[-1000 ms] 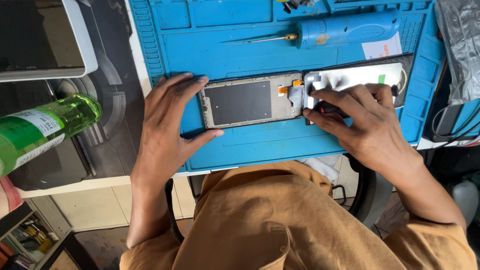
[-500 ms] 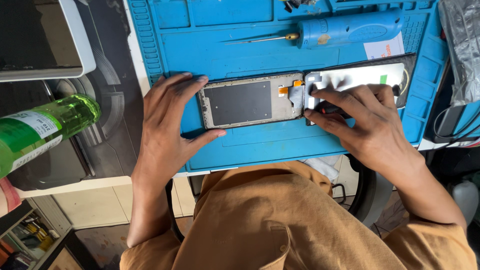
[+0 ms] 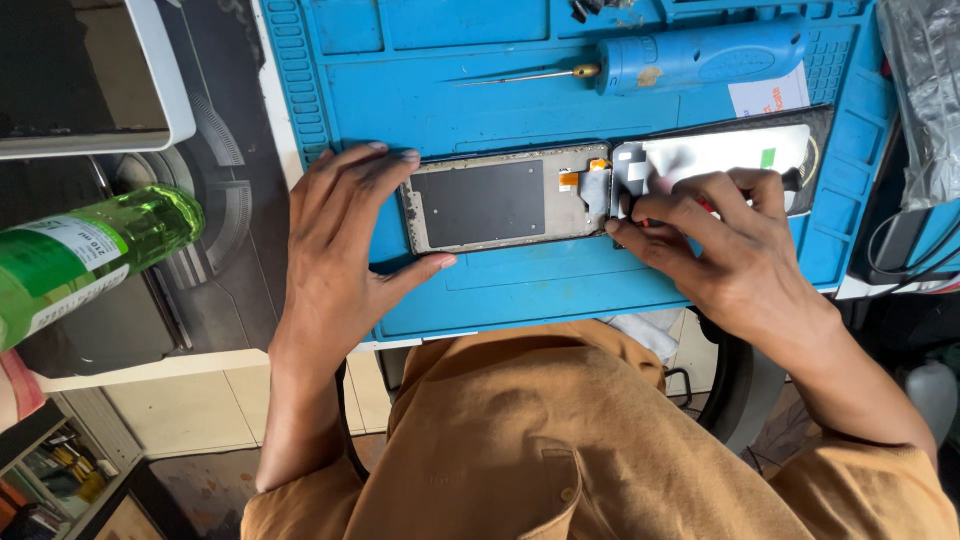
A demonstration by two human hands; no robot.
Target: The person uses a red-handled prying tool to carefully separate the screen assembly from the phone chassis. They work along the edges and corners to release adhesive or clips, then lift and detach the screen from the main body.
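An opened phone lies on a blue repair mat [image 3: 520, 280]. Its grey frame half [image 3: 495, 200] sits on the left, joined by a small orange flex cable [image 3: 570, 180] to the screen half [image 3: 730, 150] on the right. My left hand [image 3: 335, 240] rests flat against the frame's left end, thumb under its lower edge and fingers along its top. My right hand [image 3: 720, 240] presses on the screen half near the joint and pinches a thin red-tipped tool, mostly hidden by the fingers.
A blue electric screwdriver [image 3: 700, 55] with a thin bit lies at the mat's far side, a white paper slip [image 3: 770, 95] beside it. A green bottle [image 3: 90, 250] lies at left over a dark surface, below a white-framed tablet [image 3: 90, 75]. Cables hang at right.
Both hands stay nearly still on the phone; the right fingers shift slightly at the joint between the halves.
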